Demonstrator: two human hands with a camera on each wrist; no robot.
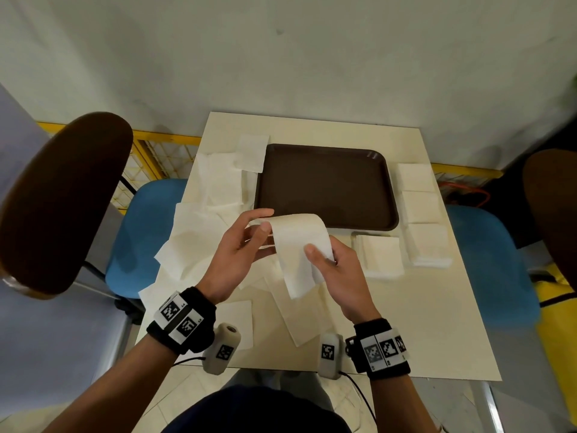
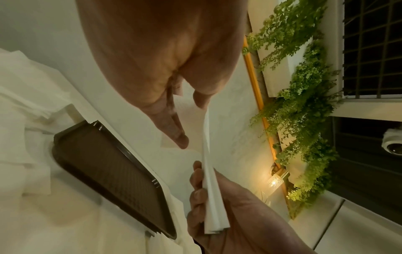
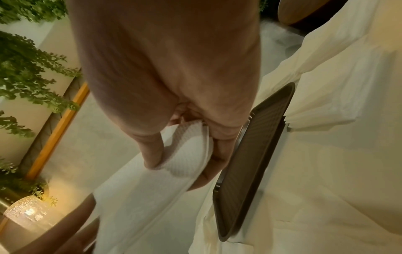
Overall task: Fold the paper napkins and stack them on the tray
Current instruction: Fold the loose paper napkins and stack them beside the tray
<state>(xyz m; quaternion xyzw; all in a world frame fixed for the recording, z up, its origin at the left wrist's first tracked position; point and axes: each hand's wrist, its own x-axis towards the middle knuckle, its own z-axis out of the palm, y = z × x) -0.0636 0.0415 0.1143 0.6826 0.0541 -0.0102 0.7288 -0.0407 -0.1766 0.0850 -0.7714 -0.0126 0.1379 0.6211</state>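
I hold one white paper napkin bent over in an arch above the table, just in front of the brown tray. My left hand pinches its far left edge between thumb and forefinger. My right hand grips the near right part, thumb on top. In the left wrist view the napkin runs edge-on from my left hand down into the right hand, with the tray to the left. In the right wrist view my right hand clamps the napkin beside the tray. Nothing lies on the tray.
Loose unfolded napkins are spread left of the tray and under my hands. Folded stacks line the right edge, with another stack nearer. A brown chair back and blue seats flank the small table.
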